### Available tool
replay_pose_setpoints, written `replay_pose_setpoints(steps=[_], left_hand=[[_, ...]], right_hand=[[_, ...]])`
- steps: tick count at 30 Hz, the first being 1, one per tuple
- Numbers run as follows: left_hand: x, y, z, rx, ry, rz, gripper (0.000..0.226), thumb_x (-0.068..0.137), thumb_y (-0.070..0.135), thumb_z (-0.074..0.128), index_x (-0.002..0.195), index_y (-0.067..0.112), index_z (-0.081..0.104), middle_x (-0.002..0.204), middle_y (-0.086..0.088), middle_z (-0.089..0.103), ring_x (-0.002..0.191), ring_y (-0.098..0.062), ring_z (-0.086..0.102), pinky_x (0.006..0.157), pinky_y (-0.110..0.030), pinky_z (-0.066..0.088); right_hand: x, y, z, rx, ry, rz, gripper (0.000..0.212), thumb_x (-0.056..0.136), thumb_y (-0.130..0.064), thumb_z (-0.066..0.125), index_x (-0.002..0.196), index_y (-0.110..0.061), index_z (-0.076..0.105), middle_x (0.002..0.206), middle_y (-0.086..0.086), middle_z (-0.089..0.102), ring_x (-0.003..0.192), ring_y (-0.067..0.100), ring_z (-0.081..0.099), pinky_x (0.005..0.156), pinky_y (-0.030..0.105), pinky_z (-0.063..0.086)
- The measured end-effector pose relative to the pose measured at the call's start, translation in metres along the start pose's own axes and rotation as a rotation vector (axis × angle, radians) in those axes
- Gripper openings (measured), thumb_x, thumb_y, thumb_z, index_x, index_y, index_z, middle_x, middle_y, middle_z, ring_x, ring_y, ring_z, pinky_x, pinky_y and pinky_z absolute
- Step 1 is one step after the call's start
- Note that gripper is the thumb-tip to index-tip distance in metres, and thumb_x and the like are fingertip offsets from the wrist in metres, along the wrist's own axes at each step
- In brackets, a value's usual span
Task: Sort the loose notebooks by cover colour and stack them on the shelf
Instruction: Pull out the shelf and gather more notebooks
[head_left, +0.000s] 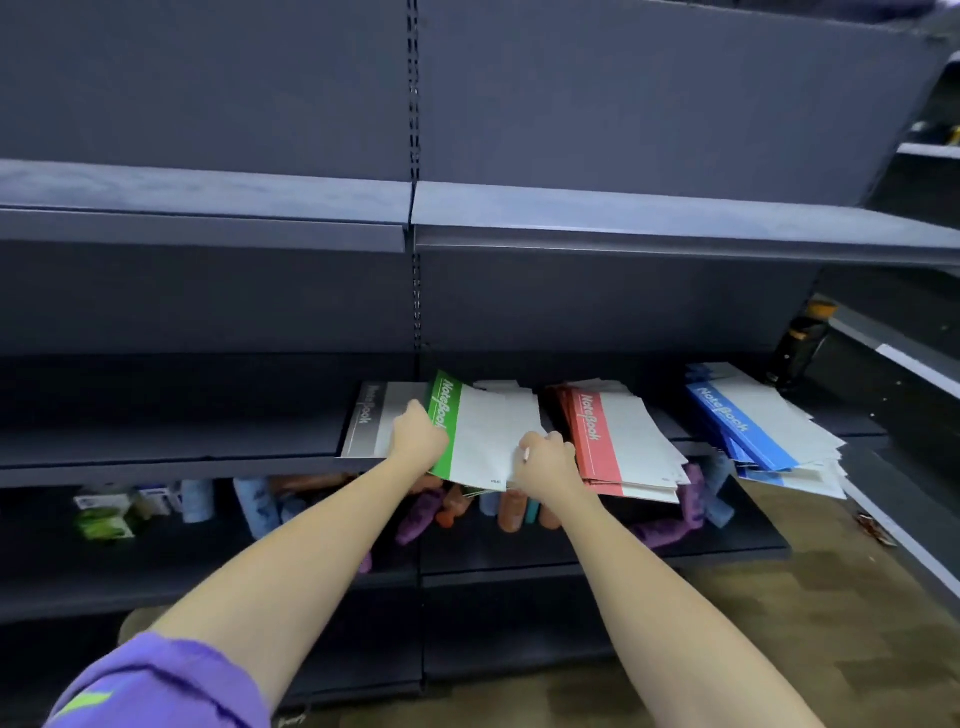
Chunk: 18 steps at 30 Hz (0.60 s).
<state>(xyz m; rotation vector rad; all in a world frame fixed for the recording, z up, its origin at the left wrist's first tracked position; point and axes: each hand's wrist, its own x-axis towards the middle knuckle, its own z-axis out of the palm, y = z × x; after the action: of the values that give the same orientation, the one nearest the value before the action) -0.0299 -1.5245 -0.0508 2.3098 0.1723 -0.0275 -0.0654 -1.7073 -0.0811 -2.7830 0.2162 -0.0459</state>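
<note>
Matt, dark-grey painted metal shelving (208, 447) carries smooth paper-covered notebooks — the green notebook (467, 431), red stack (618, 441) and blue stack (753, 426) showing a slight sheen — above wood-grain flooring (779, 623); a soft purple cloth sleeve (171, 686) sits at lower left.

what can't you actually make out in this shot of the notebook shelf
- Head view: how many notebooks sit under the green notebook; both hands cover its near edge.
- Left hand hides part of the grey notebook.
- Right hand: fingertips curl out of sight.
- Items on the lower shelf: blurred, shadowed, labels unreadable.
- Dark bottle at far right: too blurred to identify.
</note>
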Motion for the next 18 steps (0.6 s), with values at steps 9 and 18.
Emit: replay_pose_setpoints(steps=[9,18], left_hand=[[-0.005,0.016,0.033,0.423,-0.002,0.026,0.028,0.095,0.013,0.049,0.121,0.004,0.052,0.123,-0.014,0.060,0.113,-0.034,0.060,0.085,-0.040,0.048],[0.007,-0.020,-0.006,0.390,0.007,0.235,0.030,0.094,0.022,0.051,0.121,0.009,0.052,0.123,-0.013,0.057,0.114,-0.034,0.054,0.090,-0.044,0.047]], right_hand=[[0.000,0.017,-0.011,0.038,0.012,-0.067,0.025,0.099,-0.020,0.045,0.115,-0.007,0.060,0.118,0.015,0.053,0.105,0.031,0.050,0.092,0.044,0.048],[0.008,-0.037,-0.006,0.048,0.024,-0.235,0.036,0.094,-0.027,0.057,0.126,-0.010,0.058,0.122,0.011,0.055,0.116,0.030,0.049,0.097,0.038,0.043]])
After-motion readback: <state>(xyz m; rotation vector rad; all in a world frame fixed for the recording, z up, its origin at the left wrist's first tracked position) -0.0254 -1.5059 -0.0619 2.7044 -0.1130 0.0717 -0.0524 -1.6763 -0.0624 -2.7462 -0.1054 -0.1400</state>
